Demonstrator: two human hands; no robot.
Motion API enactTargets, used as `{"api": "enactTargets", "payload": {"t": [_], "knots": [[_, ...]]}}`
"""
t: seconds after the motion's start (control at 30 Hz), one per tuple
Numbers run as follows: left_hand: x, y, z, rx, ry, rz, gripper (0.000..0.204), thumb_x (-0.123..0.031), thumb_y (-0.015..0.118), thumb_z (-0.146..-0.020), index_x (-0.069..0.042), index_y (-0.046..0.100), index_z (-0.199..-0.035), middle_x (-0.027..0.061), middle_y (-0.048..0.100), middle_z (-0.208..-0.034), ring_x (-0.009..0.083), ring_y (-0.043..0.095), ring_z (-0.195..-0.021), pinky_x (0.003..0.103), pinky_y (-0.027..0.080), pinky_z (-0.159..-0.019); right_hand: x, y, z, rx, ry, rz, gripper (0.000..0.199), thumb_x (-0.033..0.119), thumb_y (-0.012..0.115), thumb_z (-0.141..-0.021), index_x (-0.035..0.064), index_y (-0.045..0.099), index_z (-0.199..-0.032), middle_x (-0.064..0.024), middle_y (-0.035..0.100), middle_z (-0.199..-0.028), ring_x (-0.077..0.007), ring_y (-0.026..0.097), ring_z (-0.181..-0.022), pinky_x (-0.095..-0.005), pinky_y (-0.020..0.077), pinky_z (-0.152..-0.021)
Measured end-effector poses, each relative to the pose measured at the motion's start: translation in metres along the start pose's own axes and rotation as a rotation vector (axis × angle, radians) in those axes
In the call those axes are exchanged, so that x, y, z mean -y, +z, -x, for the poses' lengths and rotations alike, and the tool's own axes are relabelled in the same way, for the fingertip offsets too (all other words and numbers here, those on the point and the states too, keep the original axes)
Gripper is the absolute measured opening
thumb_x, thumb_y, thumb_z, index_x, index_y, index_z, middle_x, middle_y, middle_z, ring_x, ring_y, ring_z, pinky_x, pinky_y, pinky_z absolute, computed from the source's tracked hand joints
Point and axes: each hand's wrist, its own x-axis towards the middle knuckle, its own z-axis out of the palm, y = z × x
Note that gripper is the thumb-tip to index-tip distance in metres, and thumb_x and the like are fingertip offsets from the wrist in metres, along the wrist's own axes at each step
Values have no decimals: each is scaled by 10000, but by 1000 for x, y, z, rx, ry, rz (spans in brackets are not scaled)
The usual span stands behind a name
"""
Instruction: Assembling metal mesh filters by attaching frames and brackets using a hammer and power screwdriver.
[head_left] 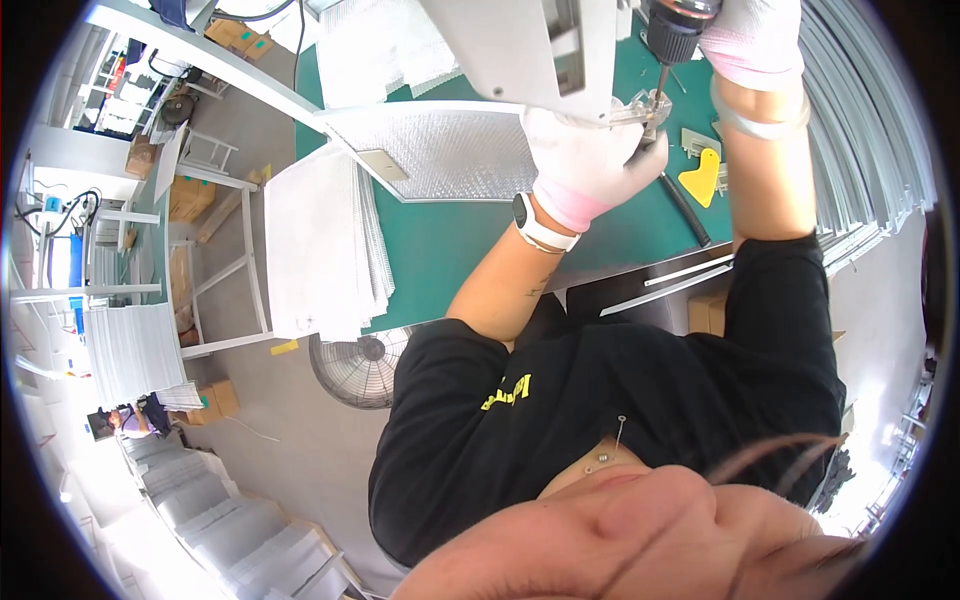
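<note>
My left hand (580, 165), in a white glove with a pink cuff, is closed around a small clear fitting (632, 108) at the end of a white metal housing (520, 50). Its curled fingers partly hide the fitting. My right hand (755, 40), gloved alike, grips a power screwdriver (682, 28) at the top edge of the view. The long bit (663, 80) points down and meets the fitting, or comes very close to it. Most of the tool's body is cut off by the frame.
On the green tabletop (430, 240) lie a yellow scraper-shaped piece (703, 180), a black-handled tool (685, 210) and small metal plates. A silvery quilted panel (440, 150) and stacked white sheets (325, 240) are at left. Long white strips (865, 120) crowd the right. A floor fan (365, 365) stands below.
</note>
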Motion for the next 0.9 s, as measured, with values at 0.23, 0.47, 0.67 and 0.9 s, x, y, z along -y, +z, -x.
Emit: {"api": "enactTargets", "payload": {"t": [0.23,0.47,0.67,0.9], "knots": [[-18,27,-12,-169,240,211,129,-112,762,-679,-106,646,-734,11,529,-598,204,528,-520,346,406,-497,-14,-36,-1,274,58,-1078,349,267,601,-951,2,589,-1177,-67,625,-787,-81,477,-509,-184,349,-436],[14,30,17,21,-15,452,113,-81,748,-710,-68,643,-747,36,553,-615,207,535,-527,340,424,-515,-33,-19,-1,31,159,-785,239,99,635,-894,-65,638,-1068,-143,711,-839,-214,689,-652,-278,559,-561],[5,17,14,73,1,333,111,-111,738,-745,-61,639,-735,46,579,-631,189,554,-539,332,445,-522,-49,-50,6,-140,20,-528,247,109,647,-891,-40,650,-1088,-125,709,-851,-205,677,-651,-280,542,-565],[-19,4,2,75,-7,-99,187,-268,779,-732,-114,686,-779,-28,621,-673,188,582,-565,357,494,-616,-52,-69,8,-128,-235,-256,224,129,641,-919,6,663,-1105,-93,714,-947,-179,688,-795,-301,558,-717]]}}
